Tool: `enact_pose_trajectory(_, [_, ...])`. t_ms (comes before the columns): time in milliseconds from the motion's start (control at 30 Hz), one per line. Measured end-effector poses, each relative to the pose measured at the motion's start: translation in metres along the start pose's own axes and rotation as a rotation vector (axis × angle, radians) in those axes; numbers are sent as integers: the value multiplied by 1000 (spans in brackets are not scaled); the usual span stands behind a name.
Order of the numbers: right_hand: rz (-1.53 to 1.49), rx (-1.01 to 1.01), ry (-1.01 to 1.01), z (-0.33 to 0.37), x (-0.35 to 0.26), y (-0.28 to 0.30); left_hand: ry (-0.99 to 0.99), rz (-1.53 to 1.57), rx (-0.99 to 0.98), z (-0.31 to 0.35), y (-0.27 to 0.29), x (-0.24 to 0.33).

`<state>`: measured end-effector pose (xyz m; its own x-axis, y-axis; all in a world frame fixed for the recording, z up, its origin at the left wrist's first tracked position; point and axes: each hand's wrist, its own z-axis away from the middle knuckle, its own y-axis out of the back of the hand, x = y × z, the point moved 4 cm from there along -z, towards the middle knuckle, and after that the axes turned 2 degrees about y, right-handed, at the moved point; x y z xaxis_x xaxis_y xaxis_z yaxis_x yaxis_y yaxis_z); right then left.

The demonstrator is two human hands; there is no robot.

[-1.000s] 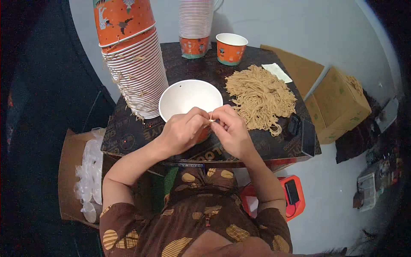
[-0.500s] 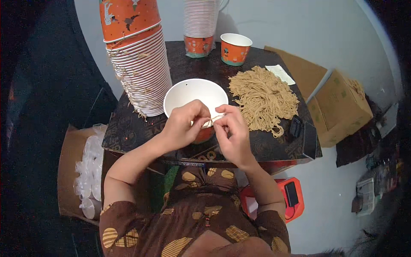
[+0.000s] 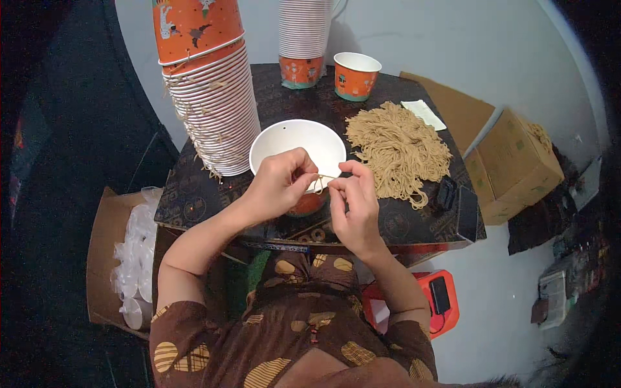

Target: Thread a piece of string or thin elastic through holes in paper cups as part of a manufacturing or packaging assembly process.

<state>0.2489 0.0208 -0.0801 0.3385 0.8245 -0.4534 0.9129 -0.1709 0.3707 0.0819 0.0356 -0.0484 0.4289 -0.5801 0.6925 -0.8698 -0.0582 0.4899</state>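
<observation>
An orange paper bucket with a white inside stands before me on the table, a small hole visible near its far rim. At its near rim, my left hand pinches a thin tan string between thumb and fingers. My right hand is closed on the same string, a little to the right. A short length spans the gap between the hands, with a small loop hanging below it. Right of the bucket lies a heap of loose tan strings. The bucket's near rim is partly hidden by my hands.
A tall stack of nested buckets with strings on their rims rises at the left. Farther back are another stack and a single bucket. Cardboard boxes stand right; a carton of clear plastic cups sits lower left.
My right hand has moved slightly right, away from my left, and the string between them now shows more length and a small loop. Both hands keep their pinch.
</observation>
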Motion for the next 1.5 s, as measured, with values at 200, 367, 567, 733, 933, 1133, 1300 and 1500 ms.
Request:
enact_pose_trajectory(200, [6,-12,-47,-4,-3,-1,64,41,-66,-3,-1,0])
enact_pose_trajectory(367, [1,5,-27,-6,-1,-4,178,199,-178,-6,-3,-9])
enact_pose_trajectory(567, [-31,30,-52,-4,1,-5,239,104,-290,-11,-3,-5])
enact_pose_trajectory(733, [-4,43,-28,-4,5,-4,264,150,-281,-13,-3,-3])
enact_pose_trajectory(933, [-13,58,13,-10,-1,3,322,379,-370,-16,-2,0])
enact_pose_trajectory(1133, [-156,-4,-138,-11,4,1,338,344,-421,-20,-3,6])
enact_pose_trajectory(1300, [-93,27,-102,-10,5,2,357,372,-442,-20,-4,-2])
enact_pose_trajectory(1500, [-46,68,-68,-7,-2,3,396,426,-419,-21,-5,-10])
